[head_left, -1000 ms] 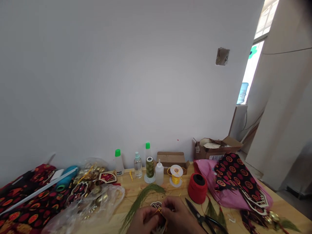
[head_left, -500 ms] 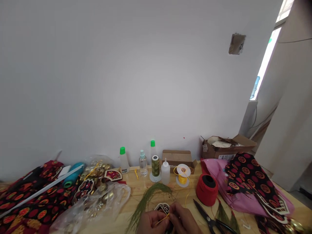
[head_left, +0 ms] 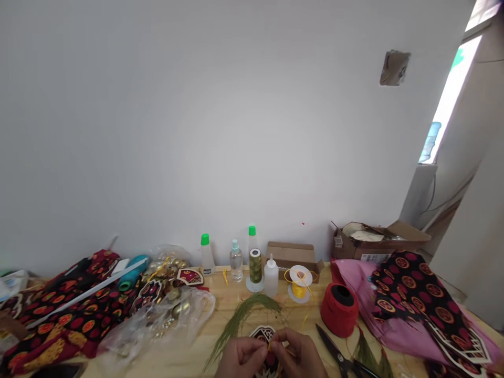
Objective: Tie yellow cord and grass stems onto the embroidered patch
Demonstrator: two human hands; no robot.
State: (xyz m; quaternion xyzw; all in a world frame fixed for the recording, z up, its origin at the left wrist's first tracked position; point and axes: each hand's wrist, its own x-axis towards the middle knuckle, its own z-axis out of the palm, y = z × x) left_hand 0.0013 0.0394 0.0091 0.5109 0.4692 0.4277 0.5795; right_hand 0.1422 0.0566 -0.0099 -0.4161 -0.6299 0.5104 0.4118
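Low in the middle, my left hand and my right hand meet with fingertips pinched together. Between them runs a thin yellow cord, gripped from both sides. Beneath and behind the fingers lies a dark patterned piece with a white edge, partly covered by my hands. A bundle of green threads curves across the table beyond my left hand. To the right of my right hand lie black-handled scissors, blades pointing away to the upper left.
A red thread cone stands near a spool of yellow cord. Along the wall are a green thread spool, a squeeze bottle and green-capped bottles. Patterned cloth and plastic bags with brass bells fill the left; pink fabric the right.
The view has shifted slightly, so the table's things sit further right. My fingers have drawn closer on the yellow cord, and more of the patterned piece shows beneath.
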